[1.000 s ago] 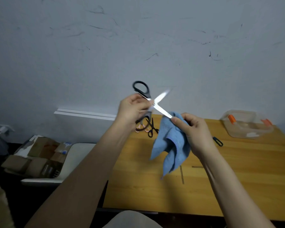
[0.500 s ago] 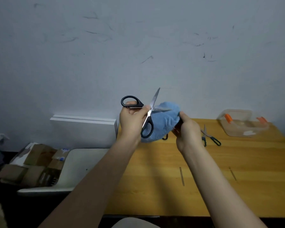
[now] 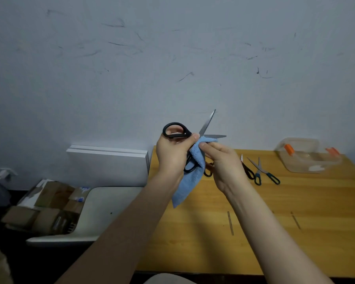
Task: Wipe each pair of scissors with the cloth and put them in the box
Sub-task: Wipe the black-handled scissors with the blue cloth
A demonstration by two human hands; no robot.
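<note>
Cloth (image 3: 188, 181) now drooping, right hand (image 3: 223, 165) pinching it, left hand (image 3: 172, 154) gripping black scissors (image 3: 184, 133), clear box (image 3: 307, 158), contents unclear

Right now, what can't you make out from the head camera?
- Black scissors: the lower handle loop is mostly covered by the left hand and the blue cloth.
- Second pair: only a dark loop shows; the right hand hides the rest.
- Clear box: its walls are cloudy, so I cannot tell whether any scissors lie inside.
</note>
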